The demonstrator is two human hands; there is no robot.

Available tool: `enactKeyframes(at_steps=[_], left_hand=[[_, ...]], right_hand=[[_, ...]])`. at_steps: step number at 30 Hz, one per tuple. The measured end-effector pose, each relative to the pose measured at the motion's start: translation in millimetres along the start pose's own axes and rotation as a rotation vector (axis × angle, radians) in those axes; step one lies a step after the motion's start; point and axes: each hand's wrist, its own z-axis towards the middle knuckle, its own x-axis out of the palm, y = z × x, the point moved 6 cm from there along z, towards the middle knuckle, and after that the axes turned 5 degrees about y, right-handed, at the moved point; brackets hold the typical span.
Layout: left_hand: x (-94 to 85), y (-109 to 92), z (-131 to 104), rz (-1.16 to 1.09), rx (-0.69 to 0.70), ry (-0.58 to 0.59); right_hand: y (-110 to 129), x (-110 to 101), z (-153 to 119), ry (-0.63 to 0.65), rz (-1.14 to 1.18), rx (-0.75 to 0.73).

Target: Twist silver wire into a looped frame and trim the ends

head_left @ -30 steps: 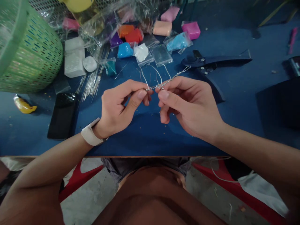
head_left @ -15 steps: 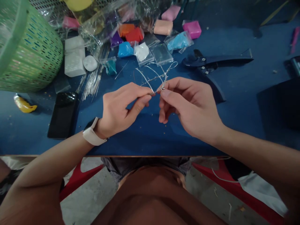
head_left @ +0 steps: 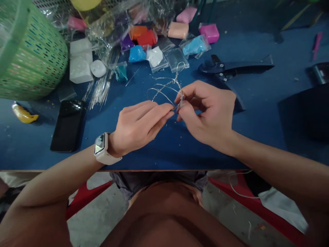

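Note:
A frame of twisted silver wire [head_left: 166, 84], with a loop at its top and thin curved strands, is held between both hands above the blue table [head_left: 144, 154]. My left hand [head_left: 144, 123] pinches the lower end of the wire between thumb and fingertips; a watch with a pale strap is on that wrist. On the right side of the frame, my right hand [head_left: 208, 113] grips the twisted part between thumb and index finger. The fingertips of the two hands are almost touching, and they hide the wire's lowest part.
Dark-handled pliers [head_left: 231, 70] lie beyond my right hand. Behind are bagged coloured lumps [head_left: 146, 37], loose wires [head_left: 102, 85] and a green basket [head_left: 33, 58]. A black phone [head_left: 67, 126] and a yellow piece [head_left: 24, 113] lie left; a dark box [head_left: 305, 113] stands right.
The wire frame has turned, its loop now pointing up rather than to the right. My left hand has moved slightly right and rolled, showing the watch face; my right fingers have curled in more.

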Motion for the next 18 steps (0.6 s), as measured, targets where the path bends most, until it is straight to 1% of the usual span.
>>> enactKeyframes(at_steps=[5, 10, 15, 17, 18], left_hand=[[-2.3, 2, -1, 0.016, -0.022, -0.02], [-1.2, 6, -2, 0.023, -0.069, 0.001], [-2.1, 6, -1, -0.006, -0.067, -0.004], [-4.1, 10, 2, -0.045, -0.11, -0.012], [-6.5, 13, 3, -0.063, -0.136, -0.037]], right_hand=[[4, -4, 3, -0.006, -0.126, -0.082], [6, -4, 4, 0.041, -0.241, -0.132], [7, -5, 5, 0.04, -0.314, -0.205], [9, -7, 7, 0.036, -0.357, -0.246], [11, -9, 7, 0.028, -0.364, -0.266]])
